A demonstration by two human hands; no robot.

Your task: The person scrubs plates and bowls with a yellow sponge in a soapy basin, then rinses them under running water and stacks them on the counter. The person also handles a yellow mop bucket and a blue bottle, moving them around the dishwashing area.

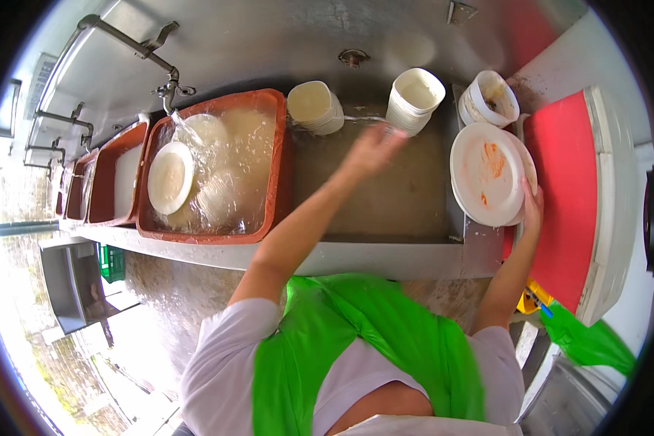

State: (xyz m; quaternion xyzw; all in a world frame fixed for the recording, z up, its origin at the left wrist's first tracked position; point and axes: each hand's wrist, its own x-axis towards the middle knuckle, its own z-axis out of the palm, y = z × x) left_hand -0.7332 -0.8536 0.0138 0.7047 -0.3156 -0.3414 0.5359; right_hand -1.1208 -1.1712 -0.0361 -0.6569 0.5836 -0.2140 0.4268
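My right hand (533,201) grips the right edge of the white oval plates (477,174), stacked at the sink's right rim. The top plate bears orange-red food smears. My left hand (379,146), blurred, reaches over the sink basin beside the base of a stack of white square bowls (416,92); whether it touches them or its fingers are apart is unclear. A second bowl stack (313,106) leans beside the orange-brown tub (278,163). In that tub, a white plate (170,177) and more dishes (218,196) lie in water.
A tap (168,92) runs water into the tub. Behind the plates stands a white container (490,101) with food scraps. To the right is a red panel (561,196) with a pale edge. More tubs (117,174) line the left. The metal front ledge (381,259) borders the basin.
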